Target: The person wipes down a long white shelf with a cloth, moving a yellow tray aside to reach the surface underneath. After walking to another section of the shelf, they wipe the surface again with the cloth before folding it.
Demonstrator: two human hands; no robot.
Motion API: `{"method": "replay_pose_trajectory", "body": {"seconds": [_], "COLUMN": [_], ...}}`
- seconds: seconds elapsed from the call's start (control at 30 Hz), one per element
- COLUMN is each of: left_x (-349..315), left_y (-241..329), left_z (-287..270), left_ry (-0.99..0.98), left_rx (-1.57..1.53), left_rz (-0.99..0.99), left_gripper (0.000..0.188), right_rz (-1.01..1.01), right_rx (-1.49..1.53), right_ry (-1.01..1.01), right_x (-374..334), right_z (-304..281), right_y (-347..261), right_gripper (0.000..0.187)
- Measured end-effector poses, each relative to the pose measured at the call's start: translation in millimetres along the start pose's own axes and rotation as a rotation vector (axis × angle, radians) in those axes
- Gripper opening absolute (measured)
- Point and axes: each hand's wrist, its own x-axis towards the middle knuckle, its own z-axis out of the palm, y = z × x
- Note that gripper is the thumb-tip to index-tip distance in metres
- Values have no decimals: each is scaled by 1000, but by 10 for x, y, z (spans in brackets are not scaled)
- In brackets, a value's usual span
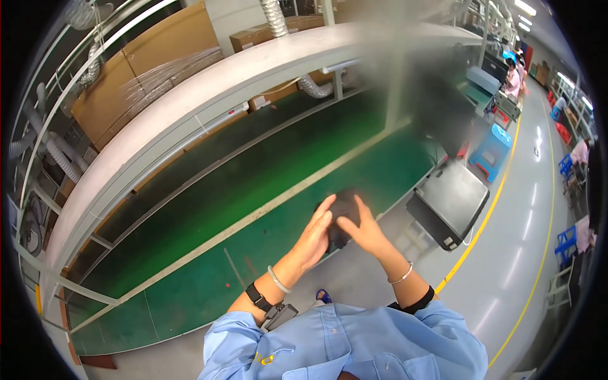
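Note:
Between my two hands is a dark, blackish object (342,208) with a rounded outline, too blurred to name its kind. My left hand (313,235) holds its left side, fingers pressed together and pointing away from me. On the right, my right hand (367,233) grips it, with the thumb across the near face and the fingers along the far right side. The object is above the near edge of a green work surface (190,278). Its underside and the ends of some fingers are hidden.
A pale shelf (209,82) runs above the long green bench, with cardboard boxes (164,57) on it. To the right stand a black case with a grey top (455,190) and a blue plastic stool (493,149). A grey smear blurs the upper middle. People sit farther down the aisle.

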Motion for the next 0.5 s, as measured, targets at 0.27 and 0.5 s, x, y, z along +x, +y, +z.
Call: {"method": "replay_pose_trajectory", "body": {"seconds": [0.27,0.5], "left_x": [372,353], "left_y": [1100,2558], "left_z": [-232,-1383], "left_ry": [-272,695], "left_rx": [458,1739], "left_rz": [383,1296], "left_gripper": [54,34], "right_rz": [-113,-261], "right_rx": [315,420], "right_ry": [-42,97], "right_x": [1055,2320], "right_z": [39,232], "right_y": [-652,-1489], "right_gripper": [32,32]}}
